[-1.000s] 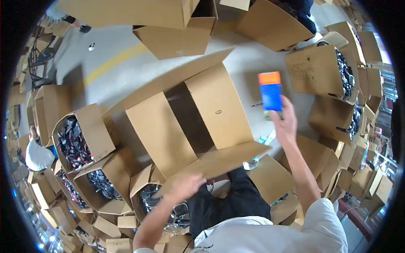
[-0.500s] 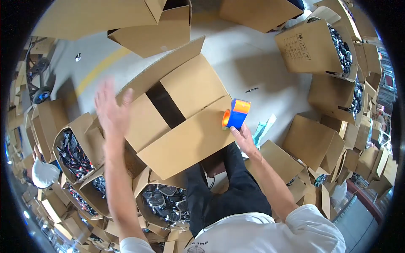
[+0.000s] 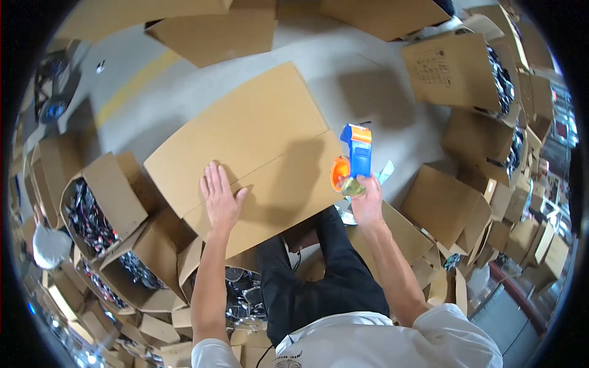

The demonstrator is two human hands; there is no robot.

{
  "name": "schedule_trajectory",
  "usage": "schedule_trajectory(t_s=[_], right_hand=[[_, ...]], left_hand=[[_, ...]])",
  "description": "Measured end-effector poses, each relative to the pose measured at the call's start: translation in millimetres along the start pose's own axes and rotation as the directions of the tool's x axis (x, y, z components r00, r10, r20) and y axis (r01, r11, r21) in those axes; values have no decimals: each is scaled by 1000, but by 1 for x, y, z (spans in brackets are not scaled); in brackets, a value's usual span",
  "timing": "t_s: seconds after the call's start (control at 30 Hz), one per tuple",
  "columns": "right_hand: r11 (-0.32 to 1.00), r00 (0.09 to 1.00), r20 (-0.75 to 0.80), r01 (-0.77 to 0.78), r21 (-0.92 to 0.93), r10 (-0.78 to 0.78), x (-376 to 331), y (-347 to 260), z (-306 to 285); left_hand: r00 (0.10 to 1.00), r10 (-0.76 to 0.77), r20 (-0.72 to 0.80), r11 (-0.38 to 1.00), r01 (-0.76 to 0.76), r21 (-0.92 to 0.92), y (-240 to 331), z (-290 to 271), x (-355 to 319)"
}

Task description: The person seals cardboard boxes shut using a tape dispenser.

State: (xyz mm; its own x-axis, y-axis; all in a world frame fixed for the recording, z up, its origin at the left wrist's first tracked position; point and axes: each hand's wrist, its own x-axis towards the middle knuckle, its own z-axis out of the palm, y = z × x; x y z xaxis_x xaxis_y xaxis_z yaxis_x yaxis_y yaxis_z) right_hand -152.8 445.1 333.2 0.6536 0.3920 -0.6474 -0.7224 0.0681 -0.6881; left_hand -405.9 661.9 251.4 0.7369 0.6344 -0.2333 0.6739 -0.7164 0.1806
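A large brown cardboard box [image 3: 257,116] stands in front of me with its long top flaps folded down, meeting along a seam. My left hand [image 3: 220,199] lies flat on the near flap by that seam, fingers stretched out. Over the right edge of the box, my right hand [image 3: 367,197] grips a blue and orange tape dispenser [image 3: 361,156]. A tape roll with an orange core sits on the dispenser's left side; the fingers around the handle are partly hidden.
Open cartons with dark packed items, such as this carton [image 3: 119,202], crowd my left. More cartons [image 3: 451,205] stand at the right, and one [image 3: 215,37] is at the back. A pen [image 3: 364,123] and pale green strips [image 3: 385,172] lie on the floor.
The far and near long flaps have come down over the inner flaps, covering the gap. My left hand moved from the air onto the box; the tape dispenser has turned more upright.
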Motion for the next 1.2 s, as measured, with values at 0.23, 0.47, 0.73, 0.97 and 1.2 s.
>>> schedule_trajectory(t_s=[0.23,0.47,0.73,0.97,1.2], right_hand=[[923,965,261,111,-369,-11,-13,62,127],[564,852,486,503,-655,-194,32,163,91],[583,824,539,526,-619,-171,26,150,105],[504,919,343,394,-769,-195,5,132,133],[718,981,131,192,-669,-140,25,164,165]], left_hand=[[988,-73,-136,959,32,-283,-7,12,4],[870,-261,418,-210,372,-904,-41,-25,44],[721,215,659,-207,693,-691,-62,-47,85],[876,-429,218,391,398,-830,-81,-73,186],[955,-47,291,906,164,-390,-119,8,289]])
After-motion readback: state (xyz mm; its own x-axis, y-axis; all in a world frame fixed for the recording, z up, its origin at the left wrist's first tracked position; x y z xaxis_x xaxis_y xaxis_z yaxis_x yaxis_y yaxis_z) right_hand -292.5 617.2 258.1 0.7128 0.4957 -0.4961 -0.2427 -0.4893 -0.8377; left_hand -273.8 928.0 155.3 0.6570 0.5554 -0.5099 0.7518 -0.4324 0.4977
